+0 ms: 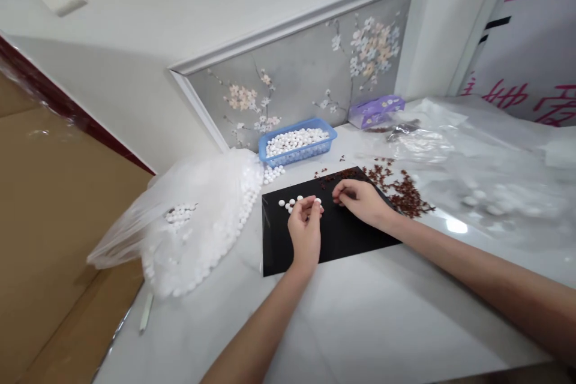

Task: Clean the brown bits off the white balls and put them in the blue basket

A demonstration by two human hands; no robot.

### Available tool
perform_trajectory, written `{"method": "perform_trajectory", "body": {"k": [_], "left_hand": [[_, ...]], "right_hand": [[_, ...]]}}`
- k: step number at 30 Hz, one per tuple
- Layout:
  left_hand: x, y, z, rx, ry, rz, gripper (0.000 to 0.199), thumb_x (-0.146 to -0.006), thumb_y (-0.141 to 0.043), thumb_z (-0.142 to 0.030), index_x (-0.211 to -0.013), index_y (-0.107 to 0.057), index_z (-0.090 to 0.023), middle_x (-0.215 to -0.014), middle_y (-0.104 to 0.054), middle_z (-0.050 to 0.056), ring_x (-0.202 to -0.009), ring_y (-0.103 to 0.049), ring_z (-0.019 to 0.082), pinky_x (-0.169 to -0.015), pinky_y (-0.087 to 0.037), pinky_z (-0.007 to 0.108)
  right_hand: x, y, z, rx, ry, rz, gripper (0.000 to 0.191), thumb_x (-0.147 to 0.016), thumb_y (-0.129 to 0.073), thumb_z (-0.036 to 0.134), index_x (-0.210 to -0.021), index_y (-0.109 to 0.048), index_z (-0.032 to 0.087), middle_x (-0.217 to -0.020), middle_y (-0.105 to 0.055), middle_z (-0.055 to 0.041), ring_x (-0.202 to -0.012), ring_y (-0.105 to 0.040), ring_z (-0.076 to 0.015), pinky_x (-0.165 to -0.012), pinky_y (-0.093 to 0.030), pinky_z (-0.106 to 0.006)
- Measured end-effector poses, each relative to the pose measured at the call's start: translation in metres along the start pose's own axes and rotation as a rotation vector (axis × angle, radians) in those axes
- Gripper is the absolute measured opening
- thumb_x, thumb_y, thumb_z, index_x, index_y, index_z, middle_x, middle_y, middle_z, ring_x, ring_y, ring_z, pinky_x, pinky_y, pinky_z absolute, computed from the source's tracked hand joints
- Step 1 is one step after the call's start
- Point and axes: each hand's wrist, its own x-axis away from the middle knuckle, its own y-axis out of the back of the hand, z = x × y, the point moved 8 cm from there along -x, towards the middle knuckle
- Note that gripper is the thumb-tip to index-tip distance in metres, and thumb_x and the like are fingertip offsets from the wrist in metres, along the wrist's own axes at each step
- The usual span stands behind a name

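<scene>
My left hand [306,229] is over a black mat [288,246], its thumb and fingers closed on a small white ball [317,201]. Several more loose white balls [282,203] lie on the mat beside its fingertips. To the right, my right hand [360,199] hovers over the mat with its fingertips pinched together; whatever may be between them is too small to make out. Reddish-brown star-shaped pieces [409,195] are heaped past the mat's right edge, and some lie along its far edge.
Behind the mat, a blue plastic basket [299,155] is full of white balls. A large clear bag [202,222] of white balls lies at the left. Clear plastic bags [495,186] spread over the right side. A purple box [377,111] stands against the wall.
</scene>
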Motion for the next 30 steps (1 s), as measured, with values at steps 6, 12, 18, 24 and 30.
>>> {"method": "perform_trajectory", "body": {"k": [6, 12, 18, 24, 30], "left_hand": [[-0.004, 0.009, 0.012, 0.106, 0.092, -0.090, 0.020, -0.071, -0.064, -0.030, -0.085, -0.060, -0.016, -0.086, -0.061, 0.003, -0.071, -0.062, 0.011, -0.068, -0.047, 0.024], [0.002, -0.009, 0.008, 0.148, 0.154, 0.058, 0.023, -0.067, -0.069, -0.029, -0.086, -0.064, -0.017, -0.080, -0.063, 0.002, -0.071, -0.061, 0.010, -0.070, -0.047, 0.023], [0.011, -0.029, 0.011, 0.188, 0.256, 0.254, 0.021, -0.062, -0.073, -0.029, -0.078, -0.067, -0.017, -0.076, -0.064, 0.002, -0.068, -0.060, 0.010, -0.070, -0.048, 0.024], [0.007, -0.022, 0.013, 0.233, 0.283, 0.182, 0.021, -0.063, -0.073, -0.029, -0.079, -0.067, -0.017, -0.073, -0.063, 0.000, -0.067, -0.060, 0.009, -0.068, -0.047, 0.021], [0.006, -0.022, 0.014, 0.275, 0.271, 0.197, 0.026, -0.065, -0.071, -0.033, -0.084, -0.065, -0.017, -0.080, -0.066, 0.002, -0.069, -0.062, 0.010, -0.070, -0.047, 0.023]], "right_hand": [[-0.003, 0.003, -0.011, -0.153, -0.136, -0.012, 0.012, -0.064, -0.054, 0.014, -0.070, -0.064, 0.015, -0.064, -0.065, -0.0026, -0.062, -0.062, -0.0139, -0.063, -0.052, -0.027], [-0.002, 0.008, 0.009, -0.140, -0.008, -0.047, 0.017, -0.069, -0.060, 0.027, -0.081, -0.067, 0.016, -0.075, -0.069, -0.0048, -0.068, -0.065, -0.0164, -0.067, -0.052, -0.031], [0.006, 0.014, 0.036, -0.104, 0.120, -0.076, 0.019, -0.075, -0.057, 0.026, -0.088, -0.068, 0.019, -0.087, -0.070, -0.0050, -0.081, -0.066, -0.0183, -0.070, -0.053, -0.030], [0.013, 0.019, 0.058, 0.131, 0.249, -0.093, 0.019, -0.076, -0.055, 0.022, -0.093, -0.064, 0.020, -0.081, -0.069, -0.0017, -0.065, -0.064, -0.0127, -0.058, -0.050, -0.022], [0.019, 0.012, 0.064, 0.315, 0.341, -0.053, 0.021, -0.077, -0.049, 0.020, -0.098, -0.052, 0.021, -0.078, -0.065, 0.0004, -0.045, -0.048, -0.0072, -0.050, -0.041, -0.021]]}}
